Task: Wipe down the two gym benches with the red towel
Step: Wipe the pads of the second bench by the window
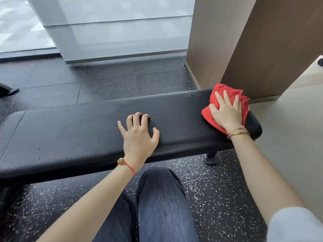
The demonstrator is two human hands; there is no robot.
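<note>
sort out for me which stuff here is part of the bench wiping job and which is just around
Part of the job:
red towel, pressed flat under the right hand
black bench, its right end under the towel
left hand, resting on the pad

Just around:
speckled rubber floor
brown wall panel
frosted glass partition

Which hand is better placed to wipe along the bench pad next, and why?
The right hand: it already presses the red towel flat on the bench end. The left hand only rests bare mid-pad.
</note>
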